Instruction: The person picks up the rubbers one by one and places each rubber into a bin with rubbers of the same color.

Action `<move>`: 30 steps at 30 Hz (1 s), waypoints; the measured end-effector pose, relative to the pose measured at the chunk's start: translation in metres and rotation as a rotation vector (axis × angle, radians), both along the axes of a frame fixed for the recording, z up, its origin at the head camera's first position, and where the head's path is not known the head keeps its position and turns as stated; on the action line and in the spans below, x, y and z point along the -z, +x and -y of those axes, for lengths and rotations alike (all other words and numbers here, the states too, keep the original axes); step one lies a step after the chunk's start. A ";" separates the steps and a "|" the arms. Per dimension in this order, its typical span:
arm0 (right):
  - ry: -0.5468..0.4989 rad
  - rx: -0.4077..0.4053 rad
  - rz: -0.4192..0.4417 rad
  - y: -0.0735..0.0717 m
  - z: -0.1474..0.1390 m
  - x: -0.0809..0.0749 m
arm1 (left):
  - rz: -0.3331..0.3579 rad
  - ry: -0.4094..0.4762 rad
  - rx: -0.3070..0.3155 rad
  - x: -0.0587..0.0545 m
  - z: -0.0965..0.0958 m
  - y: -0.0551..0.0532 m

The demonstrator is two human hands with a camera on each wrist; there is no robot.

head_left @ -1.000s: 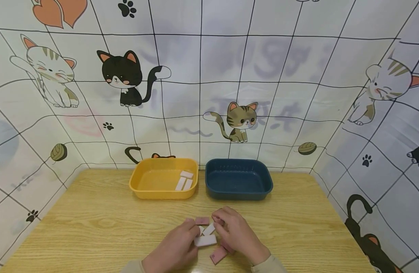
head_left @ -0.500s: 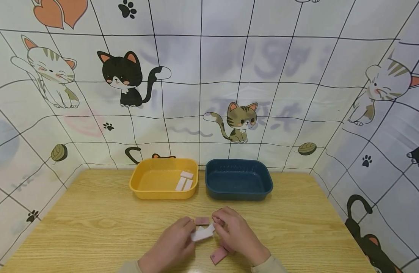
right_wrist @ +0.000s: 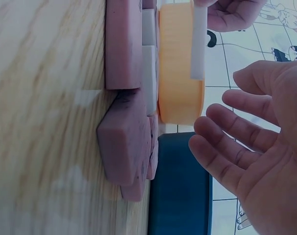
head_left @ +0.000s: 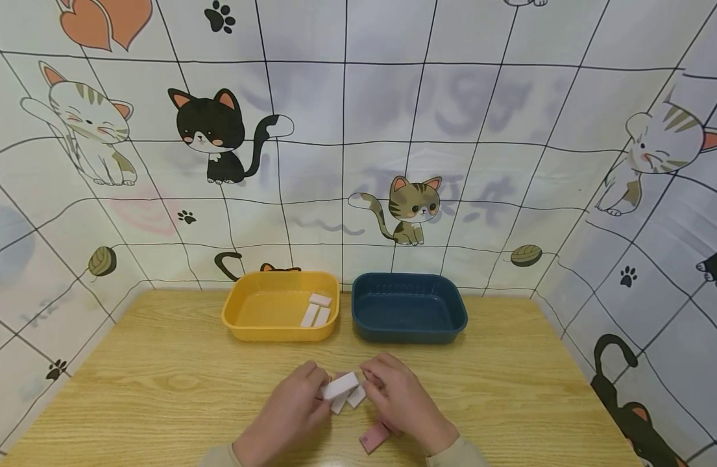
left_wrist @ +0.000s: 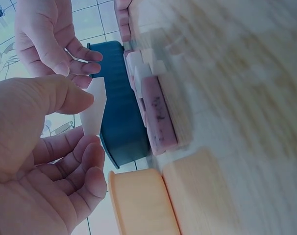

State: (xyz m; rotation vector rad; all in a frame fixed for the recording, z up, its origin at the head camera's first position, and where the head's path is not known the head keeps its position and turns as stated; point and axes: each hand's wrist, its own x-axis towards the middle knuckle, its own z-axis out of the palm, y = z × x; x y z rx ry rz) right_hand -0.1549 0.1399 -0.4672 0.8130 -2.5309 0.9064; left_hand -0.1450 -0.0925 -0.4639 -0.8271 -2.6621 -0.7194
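At the back of the wooden surface (head_left: 159,389), a yellow bin (head_left: 276,333) and a dark blue bin (head_left: 409,336) are set side by side, separated by a narrow gap. Three white blocks (head_left: 311,315) are contained in the right part of the yellow bin. Behind both bins, a backdrop (head_left: 311,97) printed with cats and grid lines is seen. In front of the bins, loose white blocks (head_left: 356,396) are gathered with pink ones between and beneath the hands; from the head view this group is partly covered by the right hand (head_left: 406,402) and by the block being held. A pink block (head_left: 374,437) is left exposed on the near side, just beside the right hand.

A white block (head_left: 340,386) is pinched between the thumb and fingers of the left hand (head_left: 292,405) and is held tilted, raised above the loose blocks. Its free end is directed toward the right hand, from which it is kept apart. The right hand's fingers are loosely bent and spread, with nothing grasped.
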 end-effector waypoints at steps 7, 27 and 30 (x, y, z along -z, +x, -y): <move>0.008 0.012 0.020 -0.004 0.006 -0.004 | 0.052 0.016 -0.052 -0.005 0.002 -0.004; -0.013 -0.021 -0.029 -0.017 0.015 -0.012 | -0.030 0.074 -0.220 -0.014 0.003 -0.018; -0.002 -0.019 -0.037 -0.019 0.016 -0.012 | -0.043 0.087 -0.225 -0.015 0.004 -0.023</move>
